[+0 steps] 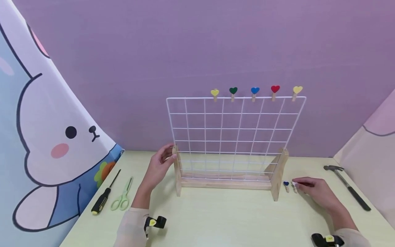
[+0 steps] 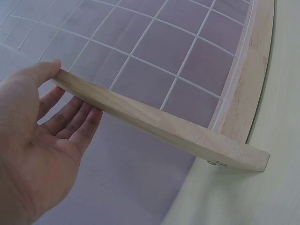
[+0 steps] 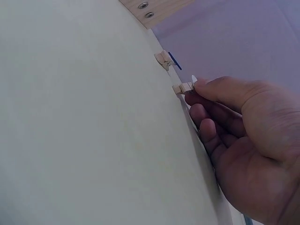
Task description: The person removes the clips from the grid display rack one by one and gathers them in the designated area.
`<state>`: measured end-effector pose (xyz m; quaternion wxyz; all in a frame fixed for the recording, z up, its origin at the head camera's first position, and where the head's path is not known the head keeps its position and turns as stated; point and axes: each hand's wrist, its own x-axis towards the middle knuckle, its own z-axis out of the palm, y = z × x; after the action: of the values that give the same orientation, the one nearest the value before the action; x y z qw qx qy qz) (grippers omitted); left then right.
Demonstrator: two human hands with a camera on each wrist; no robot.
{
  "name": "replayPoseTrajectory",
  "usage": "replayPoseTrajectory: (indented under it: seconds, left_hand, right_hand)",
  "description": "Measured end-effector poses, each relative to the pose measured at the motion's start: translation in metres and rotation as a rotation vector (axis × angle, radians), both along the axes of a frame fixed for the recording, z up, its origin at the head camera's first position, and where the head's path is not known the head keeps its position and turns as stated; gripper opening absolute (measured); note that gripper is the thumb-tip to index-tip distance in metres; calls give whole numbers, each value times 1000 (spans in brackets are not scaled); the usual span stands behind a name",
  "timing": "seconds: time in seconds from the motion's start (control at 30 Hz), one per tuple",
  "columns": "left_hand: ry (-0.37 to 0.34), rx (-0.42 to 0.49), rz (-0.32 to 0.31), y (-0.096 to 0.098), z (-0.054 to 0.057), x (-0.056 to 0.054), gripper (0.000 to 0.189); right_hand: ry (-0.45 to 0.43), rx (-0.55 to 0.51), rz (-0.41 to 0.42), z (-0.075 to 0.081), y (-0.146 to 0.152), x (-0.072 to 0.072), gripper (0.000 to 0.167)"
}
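A white wire grid [image 1: 229, 128] stands upright in a wooden stand [image 1: 226, 183]. Along its top edge are clipped several heart clothespins: yellow [image 1: 214, 92], green [image 1: 233, 90], blue [image 1: 254, 90], red [image 1: 275, 89] and another yellow [image 1: 297, 90]. My left hand [image 1: 158, 164] holds the upper end of the stand's left side board [image 2: 154, 117], thumb on one side and fingers on the other. At the right, my right hand [image 1: 318, 192] pinches a small wooden clothespin with a white heart [image 3: 185, 87], low over the table. A clothespin with a dark blue heart [image 1: 286, 186] lies just left of it.
On the left of the table [image 1: 228, 219] lie a screwdriver [image 1: 105, 195] and light green scissors [image 1: 122, 197]. A hammer [image 1: 350, 188] with a black handle lies beyond my right hand. Behind the stand hangs a purple backdrop [image 1: 185, 44], with a rabbit-print cloth [image 1: 55, 113] at the left.
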<state>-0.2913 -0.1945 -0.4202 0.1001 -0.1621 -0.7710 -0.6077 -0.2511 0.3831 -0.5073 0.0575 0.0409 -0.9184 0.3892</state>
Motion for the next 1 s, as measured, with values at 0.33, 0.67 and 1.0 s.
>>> replayPoseTrajectory:
  seconds: [0.33,0.67,1.0]
  left_hand:
    - [4,1,-1,-1,1,1,48]
    - [2,8,-5,0,2,1,48]
    - [15,23,-9,0,-2,-1,47]
  right_hand:
    - [22,5,3,-1,-3,-2,22]
    - [-4,11,-13,0,-2,-1,24]
    - [-51,-71,-23,5,2,-2,33]
